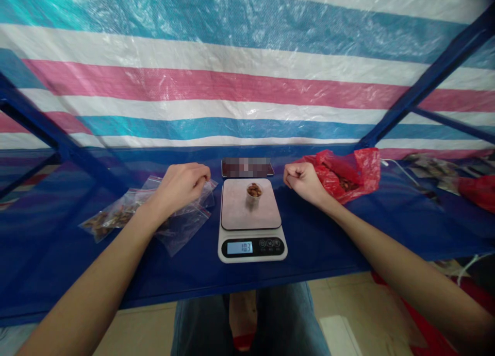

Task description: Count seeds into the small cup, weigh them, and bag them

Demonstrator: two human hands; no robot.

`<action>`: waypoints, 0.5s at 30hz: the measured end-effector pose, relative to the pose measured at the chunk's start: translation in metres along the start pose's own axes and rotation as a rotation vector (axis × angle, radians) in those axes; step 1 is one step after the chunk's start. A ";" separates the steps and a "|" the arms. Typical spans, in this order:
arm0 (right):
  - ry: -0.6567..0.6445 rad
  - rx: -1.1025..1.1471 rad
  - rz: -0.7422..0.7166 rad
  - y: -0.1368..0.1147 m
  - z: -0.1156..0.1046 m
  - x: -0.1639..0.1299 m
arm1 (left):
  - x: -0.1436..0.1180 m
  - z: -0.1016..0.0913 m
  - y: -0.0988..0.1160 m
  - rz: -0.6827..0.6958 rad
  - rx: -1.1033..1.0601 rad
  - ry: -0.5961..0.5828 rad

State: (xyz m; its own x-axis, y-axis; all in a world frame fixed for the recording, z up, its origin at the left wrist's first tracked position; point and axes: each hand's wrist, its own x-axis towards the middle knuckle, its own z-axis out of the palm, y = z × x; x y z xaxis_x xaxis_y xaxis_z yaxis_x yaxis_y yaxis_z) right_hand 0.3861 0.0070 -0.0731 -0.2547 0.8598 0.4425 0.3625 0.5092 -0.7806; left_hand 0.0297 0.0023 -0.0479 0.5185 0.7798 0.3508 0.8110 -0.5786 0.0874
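A white kitchen scale sits on the blue shelf in front of me, its display lit. On its platform stands a small clear cup filled with brown pieces. My left hand rests curled on several clear zip bags, pinching the edge of one. My right hand is closed in a loose fist just left of a red plastic bag that holds more brown pieces; whether it holds anything I cannot tell.
A phone lies flat behind the scale. Filled zip bags lie at the left. Blue frame bars rise on both sides before a striped tarp. Another red bag and a white cable are at far right.
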 end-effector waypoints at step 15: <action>-0.017 -0.042 -0.007 0.007 -0.001 -0.002 | 0.000 0.001 0.001 -0.016 -0.071 -0.050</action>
State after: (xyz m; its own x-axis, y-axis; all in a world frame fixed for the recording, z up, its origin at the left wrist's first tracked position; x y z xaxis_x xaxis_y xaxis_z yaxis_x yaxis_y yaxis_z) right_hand 0.3901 0.0091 -0.0790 -0.2726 0.8558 0.4396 0.3978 0.5163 -0.7584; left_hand 0.0310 0.0021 -0.0481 0.5203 0.7988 0.3019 0.7988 -0.5803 0.1586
